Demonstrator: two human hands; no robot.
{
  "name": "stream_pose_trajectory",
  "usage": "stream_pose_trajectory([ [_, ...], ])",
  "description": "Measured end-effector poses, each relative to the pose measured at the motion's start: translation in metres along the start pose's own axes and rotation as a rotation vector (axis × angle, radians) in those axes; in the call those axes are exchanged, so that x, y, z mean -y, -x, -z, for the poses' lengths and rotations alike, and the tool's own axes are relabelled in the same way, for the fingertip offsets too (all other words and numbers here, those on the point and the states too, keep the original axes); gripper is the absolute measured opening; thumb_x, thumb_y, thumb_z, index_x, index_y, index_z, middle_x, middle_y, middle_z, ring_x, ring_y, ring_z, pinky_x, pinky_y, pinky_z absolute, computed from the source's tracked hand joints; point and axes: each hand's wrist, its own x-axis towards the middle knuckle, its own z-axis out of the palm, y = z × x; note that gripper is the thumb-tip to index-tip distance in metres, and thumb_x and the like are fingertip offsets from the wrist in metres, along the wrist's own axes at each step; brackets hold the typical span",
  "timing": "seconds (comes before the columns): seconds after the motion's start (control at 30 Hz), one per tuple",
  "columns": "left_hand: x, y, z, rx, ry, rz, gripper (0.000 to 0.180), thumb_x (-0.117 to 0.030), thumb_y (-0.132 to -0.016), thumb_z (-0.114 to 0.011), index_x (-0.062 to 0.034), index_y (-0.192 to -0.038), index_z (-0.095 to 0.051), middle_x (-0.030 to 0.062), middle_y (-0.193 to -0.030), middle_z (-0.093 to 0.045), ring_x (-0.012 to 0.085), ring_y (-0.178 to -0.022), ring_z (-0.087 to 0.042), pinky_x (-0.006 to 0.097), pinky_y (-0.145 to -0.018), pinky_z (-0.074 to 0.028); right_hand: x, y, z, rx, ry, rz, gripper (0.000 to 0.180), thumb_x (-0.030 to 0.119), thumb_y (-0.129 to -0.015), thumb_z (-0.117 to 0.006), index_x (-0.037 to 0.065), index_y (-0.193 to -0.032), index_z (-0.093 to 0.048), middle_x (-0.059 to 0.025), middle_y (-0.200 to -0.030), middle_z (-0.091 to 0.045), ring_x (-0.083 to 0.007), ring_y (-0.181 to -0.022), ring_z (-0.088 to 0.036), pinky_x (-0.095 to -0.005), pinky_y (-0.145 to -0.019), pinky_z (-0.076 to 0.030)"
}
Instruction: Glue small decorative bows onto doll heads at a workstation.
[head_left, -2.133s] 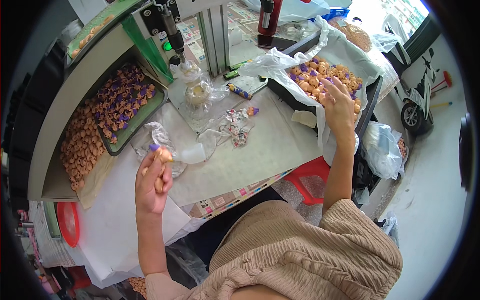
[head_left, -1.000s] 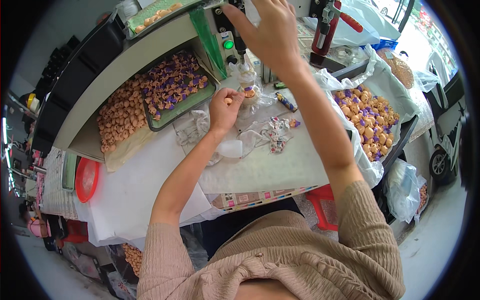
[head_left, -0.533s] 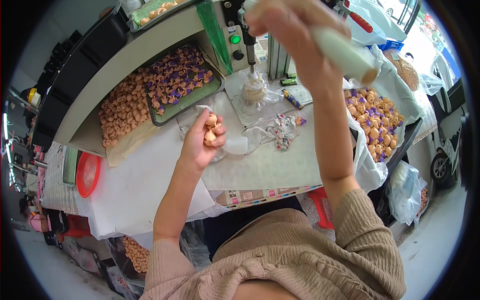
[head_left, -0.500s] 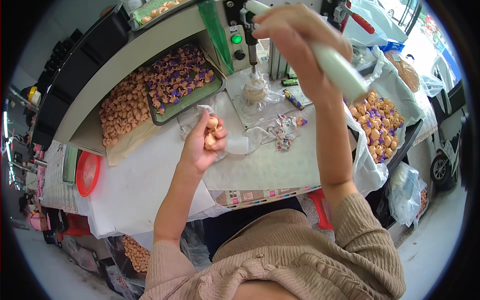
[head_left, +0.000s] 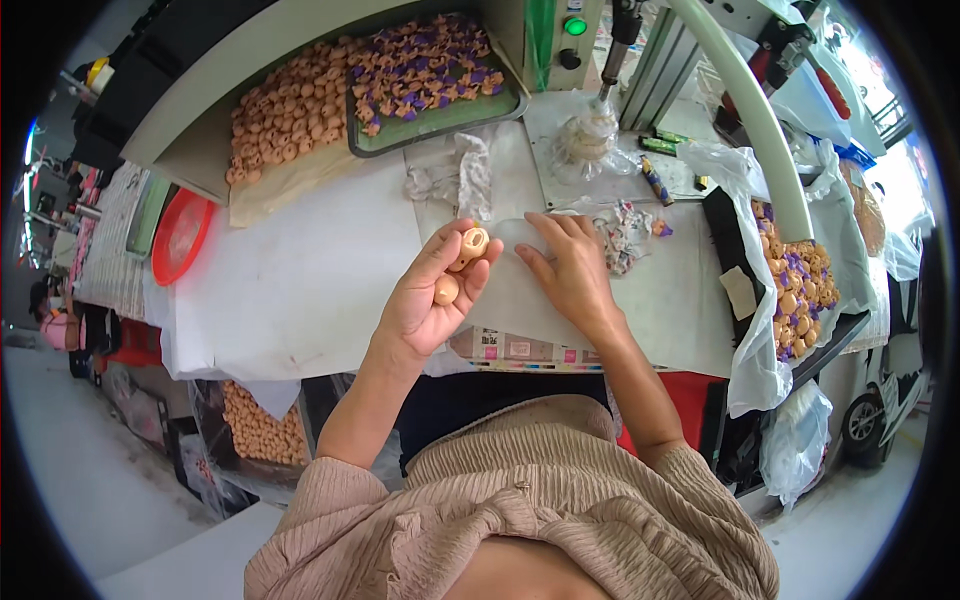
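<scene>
In my left hand (head_left: 425, 300) are two small peach-coloured doll heads. The upper doll head (head_left: 474, 242) shows a round opening, while the lower one (head_left: 446, 290) rests against the palm and fingers. My right hand (head_left: 572, 268) is low over the table with its fingers apart, beside a translucent white piece (head_left: 508, 238); whether the fingertips touch it I cannot tell. Beyond that hand lies a crumpled floral cloth (head_left: 622, 236) with a small purple-and-peach piece at its edge. A press with a plastic-wrapped fixture (head_left: 588, 140) stands ahead, its pale lever handle (head_left: 755, 110) slanting down at right.
At the far left sit a pile of doll heads (head_left: 285, 120) and a dark-rimmed tray (head_left: 440, 128) of purple-and-peach pieces. A red basin (head_left: 183, 238) stands left. On the right, a lined bin (head_left: 745, 365) holds more pieces. A crumpled white cloth (head_left: 470, 175) lies beyond my left hand.
My right hand has let go of the press's lever handle and come down to the table beside the translucent piece. My left hand still holds the doll heads. The view has shifted.
</scene>
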Motion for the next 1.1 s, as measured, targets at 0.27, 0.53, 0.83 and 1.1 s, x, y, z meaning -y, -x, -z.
stream_pose_trajectory([
  [0.27,-0.007,0.024,0.029,0.026,0.009,-0.02,0.033,0.0,-0.092,-0.057,-0.0029,-0.125,-0.055,0.0155,-0.121,-0.057,0.026,-0.122,-0.052,0.025,-0.1,-0.051,0.012,-0.001,-0.017,0.028,-0.023,-0.004,0.04,0.017,-0.074,-0.077,0.001,-0.108,-0.062,-0.0131,-0.102,-0.063,-0.0308,-0.099,-0.059,-0.0393,-0.084,-0.047],
  [0.53,0.0,0.029,0.056,0.004,-0.064,-0.052,0.03,-0.003,-0.093,-0.058,-0.0062,-0.123,-0.058,0.0093,-0.115,-0.062,0.0226,-0.115,-0.059,0.025,-0.098,-0.051,0.029,0.021,-0.009,-0.07,-0.712,-0.35,0.034,0.01,-0.081,-0.076,0.0,-0.109,-0.059,-0.0012,-0.094,-0.06,-0.0091,-0.086,-0.057,-0.024,-0.075,-0.046],
  [0.83,0.008,0.02,0.059,-0.103,-0.274,-0.074,0.028,-0.008,-0.094,-0.059,-0.0039,-0.122,-0.057,0.0066,-0.119,-0.059,0.02,-0.112,-0.06,0.026,-0.096,-0.051,0.029,0.023,-0.013,-0.193,-0.588,-0.189,0.034,0.013,-0.081,-0.077,0.0,-0.107,-0.06,-0.0008,-0.094,-0.058,-0.0088,-0.086,-0.054,-0.0232,-0.076,-0.045],
  [1.1,0.005,0.021,0.066,-0.087,-0.226,-0.085,0.031,-0.01,-0.093,-0.062,-0.0044,-0.123,-0.056,0.0056,-0.118,-0.06,0.0188,-0.109,-0.061,0.026,-0.093,-0.053,0.043,0.03,0.0,-0.201,-0.636,-0.26,0.037,0.021,-0.082,-0.077,-0.001,-0.106,-0.059,-0.002,-0.097,-0.056,-0.01,-0.085,-0.053,-0.0236,-0.073,-0.044],
])
